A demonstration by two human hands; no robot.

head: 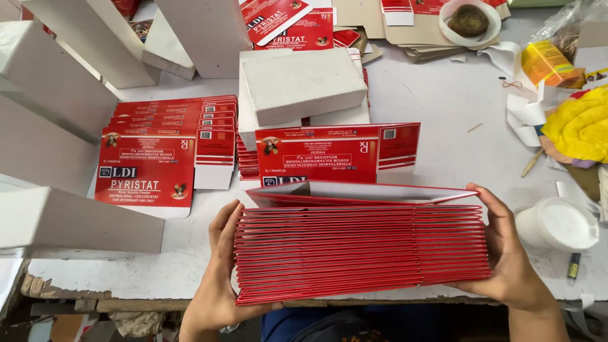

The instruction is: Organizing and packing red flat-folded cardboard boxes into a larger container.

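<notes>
Far left, plain white boxes (60, 152) lean in a row on the scuffed white worktable (443, 101). Next, flat red cartons (166, 136) lie fanned out. Now the left hand (218, 282) clamps 1 end of a thick stack of folded red cartons (361, 250) at the table's near edge; the right hand (510, 256) squeezes the other end. Beyond it sits a white block (304, 82). Right, a white cup (557, 225) and yellow cloth (579, 123).
</notes>
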